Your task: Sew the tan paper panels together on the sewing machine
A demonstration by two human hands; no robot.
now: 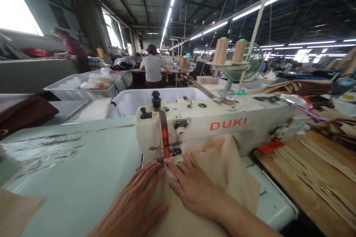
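A cream sewing machine (222, 122) marked DUKI stands on a pale green table (69, 170). Beige fabric (222, 166) lies under its needle head and runs toward me. My left hand (133, 203) lies flat on the fabric's left part, fingers stretched toward the presser foot (162, 161). My right hand (191, 185) rests flat on the fabric just right of the needle, fingers spread, fingertips close to the foot. Both hands press the cloth down; neither grips anything.
Two tan thread cones (229, 50) stand on a rack behind the machine. White bins (83, 85) sit beyond the table. Beige strips (319, 170) lie on a wooden board at right. A person (152, 67) sits ahead, back turned; another person (71, 46) stands far left.
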